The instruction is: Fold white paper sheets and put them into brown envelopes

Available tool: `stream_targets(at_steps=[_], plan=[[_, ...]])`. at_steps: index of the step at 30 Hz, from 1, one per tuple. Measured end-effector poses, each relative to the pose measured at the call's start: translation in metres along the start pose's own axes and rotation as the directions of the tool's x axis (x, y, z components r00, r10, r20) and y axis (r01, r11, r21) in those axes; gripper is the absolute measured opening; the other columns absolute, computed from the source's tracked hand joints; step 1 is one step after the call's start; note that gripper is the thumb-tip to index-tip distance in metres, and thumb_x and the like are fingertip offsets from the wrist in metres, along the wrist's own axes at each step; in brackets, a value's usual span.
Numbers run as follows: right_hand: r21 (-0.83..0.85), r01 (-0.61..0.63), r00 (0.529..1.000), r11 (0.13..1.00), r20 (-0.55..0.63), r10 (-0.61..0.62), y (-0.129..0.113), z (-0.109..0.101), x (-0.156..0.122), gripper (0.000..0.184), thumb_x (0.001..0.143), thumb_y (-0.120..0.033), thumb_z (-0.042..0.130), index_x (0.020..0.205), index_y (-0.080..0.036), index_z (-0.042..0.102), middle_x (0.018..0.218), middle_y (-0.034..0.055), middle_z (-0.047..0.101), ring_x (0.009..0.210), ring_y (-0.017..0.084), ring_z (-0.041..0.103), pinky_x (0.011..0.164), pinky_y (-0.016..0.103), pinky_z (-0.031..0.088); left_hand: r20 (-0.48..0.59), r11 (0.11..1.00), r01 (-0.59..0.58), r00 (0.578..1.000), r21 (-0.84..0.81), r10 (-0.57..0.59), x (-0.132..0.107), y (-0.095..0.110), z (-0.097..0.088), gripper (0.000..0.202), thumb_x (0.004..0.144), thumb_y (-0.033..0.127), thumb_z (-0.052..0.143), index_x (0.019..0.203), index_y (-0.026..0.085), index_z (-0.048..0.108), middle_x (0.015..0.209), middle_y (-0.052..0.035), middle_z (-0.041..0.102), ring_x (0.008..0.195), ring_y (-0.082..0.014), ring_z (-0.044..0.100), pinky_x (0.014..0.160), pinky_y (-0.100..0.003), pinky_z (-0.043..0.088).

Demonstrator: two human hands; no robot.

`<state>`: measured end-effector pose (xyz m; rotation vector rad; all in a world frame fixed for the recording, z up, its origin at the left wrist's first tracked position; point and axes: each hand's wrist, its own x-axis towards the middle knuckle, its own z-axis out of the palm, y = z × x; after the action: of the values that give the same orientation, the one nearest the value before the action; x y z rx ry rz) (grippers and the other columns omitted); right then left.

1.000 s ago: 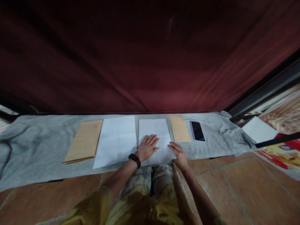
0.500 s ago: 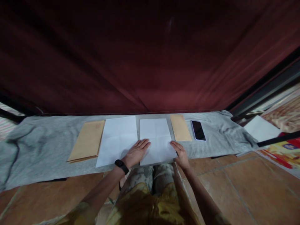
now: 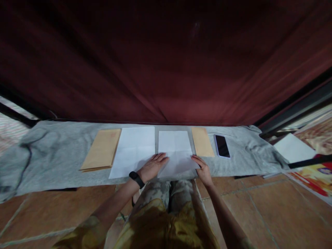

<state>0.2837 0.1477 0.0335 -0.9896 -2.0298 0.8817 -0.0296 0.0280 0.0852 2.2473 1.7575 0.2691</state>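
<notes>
A creased white sheet of paper (image 3: pixel 174 141) lies in front of me on the grey cloth. My left hand (image 3: pixel 153 166), with a black band at the wrist, rests flat across its left edge, fingers stretched out. At the sheet's right edge my right hand (image 3: pixel 203 169) has its fingers on top and its thumb close to the edge, holding the paper there. Left of this sheet lies a larger stack or sheet of white paper (image 3: pixel 135 145), partly under my left forearm. Just beyond my right hand is a brown envelope (image 3: pixel 203 141).
A pile of brown envelopes (image 3: pixel 102 148) lies at the left on the grey cloth (image 3: pixel 59 148). To the right rests a smartphone (image 3: pixel 222 146). A dark red fabric (image 3: pixel 166 69) hangs behind, and dark metal bars (image 3: pixel 298 100) stand at the sides. Tiled floor (image 3: pixel 233 197) shows below.
The view has shifted slightly, so everything sits a little farther right. Both hands stay at the same edges of the sheet, and its near part is shaded differently.
</notes>
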Motion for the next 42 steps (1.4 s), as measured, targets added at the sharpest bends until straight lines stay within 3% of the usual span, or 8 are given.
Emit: stream_targets(at_steps=[5, 11, 16, 20, 24, 28, 37, 42], plan=[[0.067, -0.054, 0.995, 0.996, -0.077, 0.06, -0.004, -0.002, 0.004, 0.054, 0.074, -0.011, 0.047, 0.119, -0.025, 0.072, 0.128, 0.0054, 0.069, 0.124, 0.023, 0.061, 0.112, 0.047, 0.044, -0.082, 0.975, -0.003, 0.997, -0.222, -0.016, 0.001, -0.011, -0.006, 0.083, 0.073, -0.007, 0.04, 0.149, 0.026, 0.044, 0.157, -0.0038, 0.045, 0.144, -0.0165, 0.04, 0.119, -0.038, 0.037], [0.068, -0.065, 0.987, 0.996, -0.143, 0.075, -0.012, 0.0, 0.019, 0.028, 0.093, -0.031, 0.051, 0.108, -0.023, 0.073, 0.115, 0.0079, 0.074, 0.112, 0.024, 0.067, 0.101, 0.044, 0.052, -0.158, 0.865, 0.21, 0.937, -0.456, -0.31, 0.023, -0.02, -0.006, 0.056, 0.08, 0.007, 0.052, 0.133, 0.022, 0.061, 0.134, -0.0056, 0.067, 0.122, -0.0198, 0.063, 0.107, -0.036, 0.049], [-0.036, -0.114, 0.971, 0.993, -0.215, 0.103, -0.021, 0.006, 0.038, 0.031, 0.097, -0.04, 0.048, 0.105, -0.022, 0.072, 0.105, 0.009, 0.074, 0.099, 0.025, 0.069, 0.091, 0.04, 0.056, -0.154, 0.831, 0.398, 0.861, -0.389, -0.485, 0.042, -0.021, -0.012, 0.022, 0.088, 0.021, 0.057, 0.103, 0.018, 0.072, 0.102, -0.0069, 0.077, 0.091, -0.019, 0.071, 0.083, -0.029, 0.054], [-0.153, -0.136, 0.968, 0.979, -0.232, 0.098, -0.024, 0.014, 0.057, 0.034, 0.099, -0.037, 0.043, 0.119, -0.022, 0.067, 0.118, 0.011, 0.07, 0.104, 0.027, 0.067, 0.093, 0.044, 0.055, -0.168, 0.821, 0.462, 0.828, -0.336, -0.535, 0.052, -0.023, -0.014, 0.018, 0.09, 0.029, 0.056, 0.081, 0.019, 0.068, 0.079, -0.0039, 0.072, 0.074, -0.017, 0.065, 0.068, -0.026, 0.047], [-0.259, -0.121, 0.96, 0.958, -0.275, 0.047, -0.026, 0.025, 0.073, 0.035, 0.1, -0.034, 0.043, 0.127, -0.021, 0.061, 0.116, 0.0129, 0.068, 0.109, 0.029, 0.062, 0.1, 0.049, 0.05, -0.202, 0.812, 0.507, 0.797, -0.289, -0.57, 0.058, -0.021, -0.013, 0.021, 0.09, 0.031, 0.055, 0.073, 0.02, 0.061, 0.075, -0.0032, 0.066, 0.07, -0.0175, 0.061, 0.067, -0.027, 0.043], [-0.34, -0.113, 0.954, 0.934, -0.299, 0.006, -0.029, 0.035, 0.083, 0.048, 0.101, -0.031, 0.042, 0.146, -0.017, 0.045, 0.125, 0.0177, 0.06, 0.119, 0.033, 0.054, 0.106, 0.057, 0.043, -0.229, 0.803, 0.541, 0.773, -0.249, -0.591, 0.063, -0.019, -0.012, 0.021, 0.089, 0.027, 0.052, 0.07, 0.021, 0.057, 0.077, -0.004, 0.063, 0.074, -0.0191, 0.062, 0.07, -0.029, 0.044], [-0.415, 0.145, 0.986, 0.898, -0.012, -0.165, -0.037, 0.065, 0.079, 0.047, 0.1, -0.021, 0.042, 0.147, -0.024, 0.046, 0.156, 0.0087, 0.042, 0.145, 0.027, 0.035, 0.117, 0.051, 0.036, -0.212, 0.799, 0.567, 0.771, -0.202, -0.601, 0.07, -0.021, -0.011, 0.016, 0.089, 0.025, 0.054, 0.074, 0.021, 0.057, 0.077, -0.0038, 0.062, 0.077, -0.0204, 0.063, 0.072, -0.03, 0.046], [-0.433, 0.146, 0.989, 0.889, 0.06, -0.134, -0.035, 0.077, 0.074, 0.042, 0.102, -0.027, 0.046, 0.143, -0.023, 0.052, 0.156, 0.0094, 0.043, 0.146, 0.028, 0.036, 0.118, 0.053, 0.035, -0.227, 0.805, 0.563, 0.773, -0.187, -0.593, 0.068, -0.019, -0.009, 0.01, 0.09, 0.021, 0.051, 0.095, 0.019, 0.06, 0.085, -0.0049, 0.065, 0.082, -0.0202, 0.064, 0.073, -0.03, 0.048]])
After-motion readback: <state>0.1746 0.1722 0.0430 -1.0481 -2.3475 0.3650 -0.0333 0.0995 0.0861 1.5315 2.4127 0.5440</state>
